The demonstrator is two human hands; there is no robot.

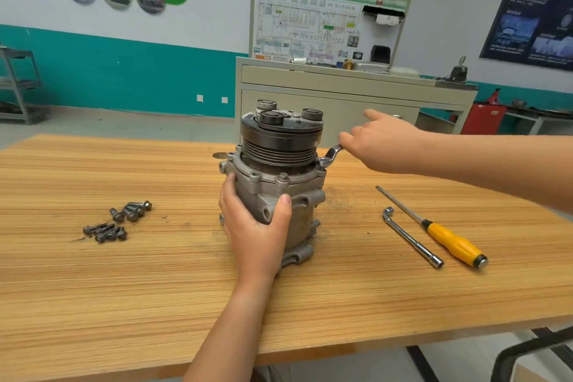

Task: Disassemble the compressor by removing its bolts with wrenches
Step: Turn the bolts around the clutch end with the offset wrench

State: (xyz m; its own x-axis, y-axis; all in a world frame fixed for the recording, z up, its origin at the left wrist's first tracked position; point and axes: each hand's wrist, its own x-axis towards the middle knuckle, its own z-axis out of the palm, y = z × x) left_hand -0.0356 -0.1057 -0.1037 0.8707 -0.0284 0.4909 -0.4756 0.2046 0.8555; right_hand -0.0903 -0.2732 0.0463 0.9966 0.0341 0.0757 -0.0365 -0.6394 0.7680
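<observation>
A person's bare left forearm reaches in over the near edge of a wood-grain desk (pixel 155 288), where the left hand (pixel 257 226) grips the grey housing of a compressor (pixel 276 178), thumb on the front and fingers wrapped round its left side. The compressor stands upright near the middle of the desk, its black grooved pulley on top. To its left, well apart, a loose cluster of dark bolts (pixel 117 222) lies on the wood. To its right lie an L-shaped socket wrench (pixel 409 236) and, just beside it, a yellow-handled screwdriver (pixel 449 239), the two roughly parallel. Behind them the right hand (pixel 381 143) reaches across from the right and holds the handle of a ring wrench (pixel 330 156), index finger stretched out; the wrench's ring end sits on the right side of the compressor's flange, just under the pulley. Beyond the desk stands a beige cabinet (pixel 341 102) carrying a wiring-diagram board (pixel 310 25), against a white wall with a teal lower band (pixel 124 77). A grey metal rack (pixel 18 87) stands at far left.
</observation>
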